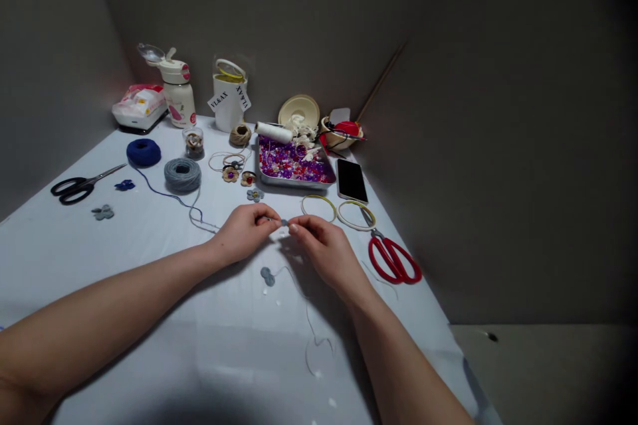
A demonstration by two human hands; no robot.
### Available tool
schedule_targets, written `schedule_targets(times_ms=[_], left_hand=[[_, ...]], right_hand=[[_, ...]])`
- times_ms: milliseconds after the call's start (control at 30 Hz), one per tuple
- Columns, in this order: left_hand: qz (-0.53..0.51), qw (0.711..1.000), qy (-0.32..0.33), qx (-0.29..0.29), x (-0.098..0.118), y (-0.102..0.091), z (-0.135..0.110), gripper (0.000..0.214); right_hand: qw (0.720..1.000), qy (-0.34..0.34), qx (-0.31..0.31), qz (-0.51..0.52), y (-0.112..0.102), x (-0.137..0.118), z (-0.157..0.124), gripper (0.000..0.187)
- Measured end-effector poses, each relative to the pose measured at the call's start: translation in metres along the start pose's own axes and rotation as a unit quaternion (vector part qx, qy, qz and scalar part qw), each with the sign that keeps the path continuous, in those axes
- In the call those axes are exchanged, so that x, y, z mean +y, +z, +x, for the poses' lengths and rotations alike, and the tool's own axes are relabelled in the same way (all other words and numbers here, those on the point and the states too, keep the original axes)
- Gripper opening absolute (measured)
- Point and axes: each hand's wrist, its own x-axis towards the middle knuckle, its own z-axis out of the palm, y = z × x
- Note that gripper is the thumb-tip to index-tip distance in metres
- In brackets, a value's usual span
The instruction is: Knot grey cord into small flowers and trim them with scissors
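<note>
Over the middle of the white table, my left hand and my right hand meet at a small grey-blue piece. It looks like a felt or crocheted petal, pinched between the fingertips of both hands. Just below them lies another grey petal piece, two-lobed, with a thin grey thread trailing from it toward the front. Behind my hands sits a small grey flower with a yellow centre. Strands from the grey yarn ball run toward my left wrist.
At right are two bangle hoops, red-handled scissors and a phone. Farther back stands a metal tray of purple and red beads. Black scissors, blue yarn, a bottle and a white canister occupy the left and back.
</note>
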Motion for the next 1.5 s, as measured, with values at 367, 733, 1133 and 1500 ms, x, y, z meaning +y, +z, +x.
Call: schedule_targets(times_ms=[367,733,1133,1500], left_hand=[[-0.131,0.988,-0.031,0.074,-0.001,0.009,-0.004,0.01],[-0.119,0.99,-0.024,0.076,0.003,0.01,-0.007,0.011],[-0.097,0.995,-0.03,0.016,-0.001,0.008,-0.005,0.015],[-0.038,0.999,-0.023,0.01,0.003,0.002,-0.005,0.011]], right_hand=[[0.971,0.062,0.082,0.216,0.026,0.001,-0.003,0.022],[0.968,0.059,0.121,0.214,0.026,0.0,-0.002,0.017],[0.985,0.039,0.093,0.143,0.019,0.004,0.0,0.017],[0.991,0.043,0.056,0.115,0.01,0.002,0.001,0.019]])
